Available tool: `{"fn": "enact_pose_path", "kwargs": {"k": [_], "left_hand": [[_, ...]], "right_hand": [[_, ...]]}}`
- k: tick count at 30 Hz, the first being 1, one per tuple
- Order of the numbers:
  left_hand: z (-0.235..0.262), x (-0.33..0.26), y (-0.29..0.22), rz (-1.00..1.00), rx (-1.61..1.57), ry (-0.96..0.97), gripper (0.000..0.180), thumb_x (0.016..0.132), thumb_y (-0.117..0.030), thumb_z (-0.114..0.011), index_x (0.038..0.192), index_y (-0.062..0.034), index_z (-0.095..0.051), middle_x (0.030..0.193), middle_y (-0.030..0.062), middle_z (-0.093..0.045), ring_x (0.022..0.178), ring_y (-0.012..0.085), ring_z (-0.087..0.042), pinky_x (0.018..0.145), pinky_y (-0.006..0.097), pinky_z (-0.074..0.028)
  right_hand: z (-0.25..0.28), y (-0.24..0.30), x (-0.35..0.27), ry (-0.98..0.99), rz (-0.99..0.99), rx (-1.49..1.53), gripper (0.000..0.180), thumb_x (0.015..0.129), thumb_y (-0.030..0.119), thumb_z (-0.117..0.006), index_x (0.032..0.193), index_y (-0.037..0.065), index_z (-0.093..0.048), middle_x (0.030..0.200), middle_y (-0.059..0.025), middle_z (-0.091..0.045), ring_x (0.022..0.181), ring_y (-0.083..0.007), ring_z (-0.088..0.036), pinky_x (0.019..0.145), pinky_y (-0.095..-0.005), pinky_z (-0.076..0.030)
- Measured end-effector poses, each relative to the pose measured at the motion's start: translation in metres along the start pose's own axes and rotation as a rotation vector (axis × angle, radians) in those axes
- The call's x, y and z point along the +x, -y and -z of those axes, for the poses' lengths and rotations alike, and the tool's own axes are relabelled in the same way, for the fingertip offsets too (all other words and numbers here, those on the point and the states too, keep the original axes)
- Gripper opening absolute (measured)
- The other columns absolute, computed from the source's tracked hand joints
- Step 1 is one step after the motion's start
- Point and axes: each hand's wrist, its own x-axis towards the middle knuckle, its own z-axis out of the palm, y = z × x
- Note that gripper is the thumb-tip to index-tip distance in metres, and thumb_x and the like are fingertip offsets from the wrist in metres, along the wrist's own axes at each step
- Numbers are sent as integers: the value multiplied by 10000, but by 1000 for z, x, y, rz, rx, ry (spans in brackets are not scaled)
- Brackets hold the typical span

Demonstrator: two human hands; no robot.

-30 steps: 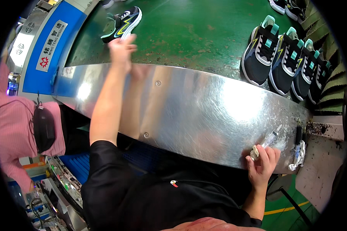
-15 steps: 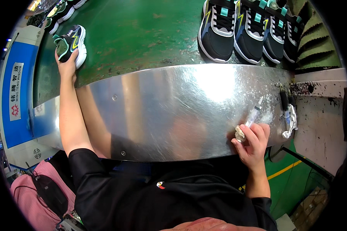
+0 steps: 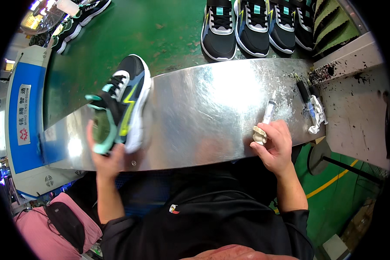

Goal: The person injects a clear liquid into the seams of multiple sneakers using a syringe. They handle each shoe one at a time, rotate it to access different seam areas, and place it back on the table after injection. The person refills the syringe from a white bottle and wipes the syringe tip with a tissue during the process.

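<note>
Held by the heel in my left hand (image 3: 107,161) is a black sneaker (image 3: 126,102) with a white sole, a yellow zigzag stripe and a mint-green collar. It is over the left part of the shiny metal ledge (image 3: 190,130), toe pointing away from me. My right hand (image 3: 273,145) is closed around a small clear syringe (image 3: 269,111) whose tip points away. A wad of cream-coloured material (image 3: 259,135) is pinched by the fingers at the syringe's near end.
Several similar sneakers (image 3: 219,37) stand in a row on the green surface (image 3: 160,32) at the far right. More shoes (image 3: 67,34) sit at the far left. Black-handled tools (image 3: 302,92) and crumpled white paper (image 3: 317,116) lie by the right-hand wall. A blue-and-white machine panel (image 3: 32,112) borders the left.
My left hand has brought the sneaker nearer and to the right, from the green surface to over the metal ledge. My right hand still grips the syringe.
</note>
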Motion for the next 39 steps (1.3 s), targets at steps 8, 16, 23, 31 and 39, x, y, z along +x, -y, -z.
{"fn": "enact_pose_path", "kwargs": {"k": [8,16,23,31,39], "left_hand": [[-15,40,2,253,-623,43,606,784,-93,-575,1340,-40,-342,1231,123,-418,1009,204,-546,790,279,-507],[-44,166,11,562,-220,280,343,938,-308,-511,1022,0,-635,871,42,-650,765,113,-607,686,252,-489],[-68,141,-52,368,-563,355,364,815,-233,-642,1039,10,-491,900,110,-603,731,167,-622,656,311,-543],[-88,81,-53,151,-1278,322,485,763,-103,-646,1216,-3,-503,1079,150,-627,963,254,-639,858,379,-523],[-74,65,-56,96,-1401,438,608,693,40,-679,1265,-41,-488,1164,124,-599,1076,247,-589,954,396,-460]], "right_hand": [[22,13,-35,-13,-307,372,352,726,78,-736,1046,-2,-614,834,-59,-593,730,-130,-541,680,-240,-443],[30,25,-45,-156,-536,783,393,814,79,-659,1167,-29,-524,940,-71,-613,849,-124,-590,775,-251,-472],[40,45,-40,-13,-430,699,416,745,115,-682,1107,-43,-552,919,-99,-628,813,-150,-620,736,-255,-486],[36,69,23,117,-139,1032,677,670,371,-827,1125,-29,-525,840,-132,-611,715,-203,-618,628,-281,-487],[11,119,92,352,90,1303,534,779,559,-653,1042,113,-523,670,-99,-615,540,-109,-420,452,-220,-308]]}}
